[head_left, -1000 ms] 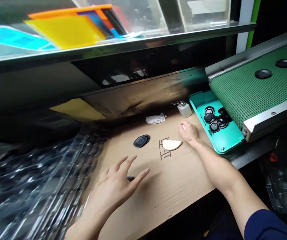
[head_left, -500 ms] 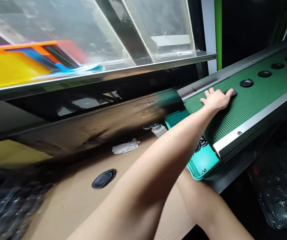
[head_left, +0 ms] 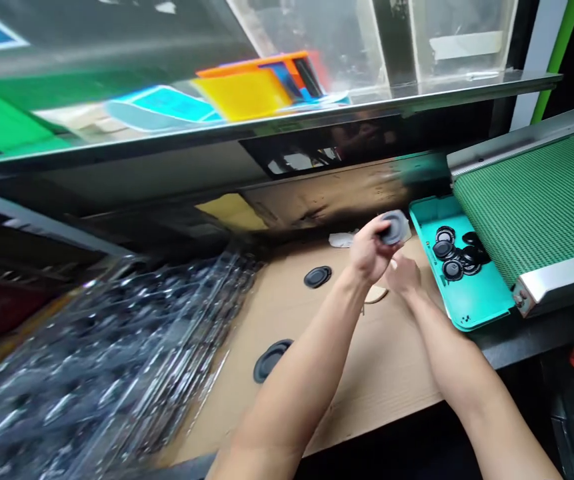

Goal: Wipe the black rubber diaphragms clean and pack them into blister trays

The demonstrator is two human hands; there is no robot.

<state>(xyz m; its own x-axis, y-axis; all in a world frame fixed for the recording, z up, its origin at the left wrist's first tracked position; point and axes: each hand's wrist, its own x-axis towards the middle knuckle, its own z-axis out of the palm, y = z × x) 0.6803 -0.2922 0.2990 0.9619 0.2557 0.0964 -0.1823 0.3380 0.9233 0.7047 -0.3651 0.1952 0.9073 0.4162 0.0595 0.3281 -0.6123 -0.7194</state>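
My left hand (head_left: 365,253) is closed around the edge of a round dark disc (head_left: 393,228), raised above the cardboard (head_left: 367,373) with its face tilted toward me. My right hand (head_left: 407,275) is just below and to the right, its fingers curled in. Whatever it may hold is hidden. Beneath the hands lies a pale tan round piece (head_left: 377,294), partly covered. On the cardboard rest a black disc-shaped part (head_left: 317,277) and, nearer me, further black discs (head_left: 269,361) partly behind my left forearm.
To the right, a teal tray (head_left: 481,303) holds several black round parts (head_left: 453,269), beside the green conveyor belt (head_left: 541,213). Stacked clear plastic trays (head_left: 131,360) fill the left. A metal shelf (head_left: 397,97) crosses behind, with a crumpled white glove or cloth (head_left: 341,240) below.
My left hand has come back from the conveyor belt with a black disc and is now beside my right hand over the cardboard. The view has swung left.
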